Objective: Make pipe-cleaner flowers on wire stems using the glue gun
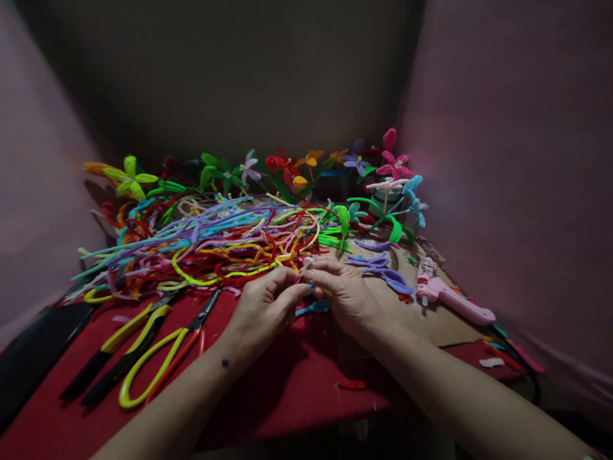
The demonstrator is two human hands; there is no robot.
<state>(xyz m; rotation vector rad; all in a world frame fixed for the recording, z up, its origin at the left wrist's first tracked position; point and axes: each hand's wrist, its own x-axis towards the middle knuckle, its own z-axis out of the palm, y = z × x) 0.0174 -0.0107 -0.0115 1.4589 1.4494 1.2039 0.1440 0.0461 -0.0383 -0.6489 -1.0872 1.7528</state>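
Note:
My left hand [271, 300] and my right hand [347, 294] meet at the table's front middle, fingers pinched closed. Between the fingertips shows a small pale piece of pipe cleaner [308, 262], with a hint of pink beside it; the fingers hide most of it. Just beneath the hands lie blue pipe cleaner petals [316, 307]. Beyond them spreads a tangled heap of coloured pipe cleaners [230, 239]. Bent purple pipe cleaner loops [390, 278] lie to the right of my right hand, on a piece of cardboard [447, 326].
Yellow-and-black pliers [119, 338] and scissors [165, 364] with yellow and red handles lie at left on the red cloth [268, 396]. A pink glue gun [450, 297] rests at right. Finished pipe cleaner flowers [287, 167] line the back. A black object [41, 348] sits far left.

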